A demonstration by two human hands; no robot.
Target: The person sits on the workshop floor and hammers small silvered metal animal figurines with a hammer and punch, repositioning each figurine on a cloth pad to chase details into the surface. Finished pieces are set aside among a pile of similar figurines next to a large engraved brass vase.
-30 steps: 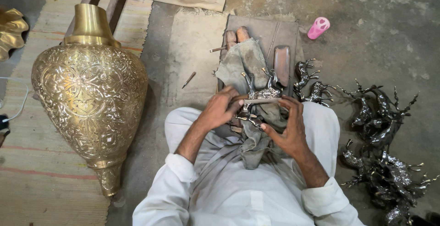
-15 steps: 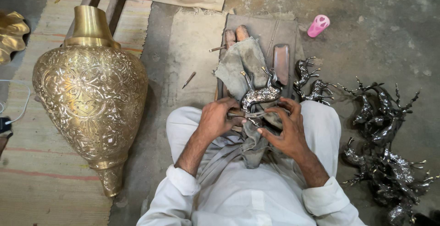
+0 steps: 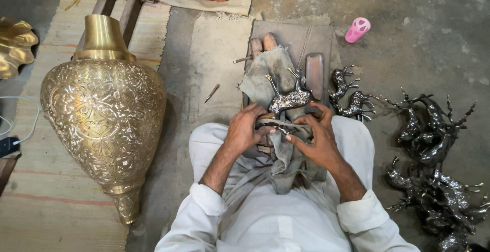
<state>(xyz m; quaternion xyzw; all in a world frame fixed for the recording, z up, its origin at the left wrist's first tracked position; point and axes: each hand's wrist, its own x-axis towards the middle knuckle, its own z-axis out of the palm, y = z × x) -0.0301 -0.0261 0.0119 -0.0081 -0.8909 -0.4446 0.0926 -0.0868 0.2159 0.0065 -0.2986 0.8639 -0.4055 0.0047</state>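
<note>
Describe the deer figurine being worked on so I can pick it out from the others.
Start at the big brass vase on the mat and look right to the person's lap. On the grey cloth there, the left hand and right hand steady one silver deer. The other deer lie untouched on the floor.

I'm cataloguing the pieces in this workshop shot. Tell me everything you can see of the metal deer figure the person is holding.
The deer figure is small, silvery-dark metal with a textured, speckled body, thin legs and antlers pointing away from the person. It lies on its side over a grey cloth on the person's lap. The left hand and right hand meet at its near end; the exact grip is unclear.
</note>
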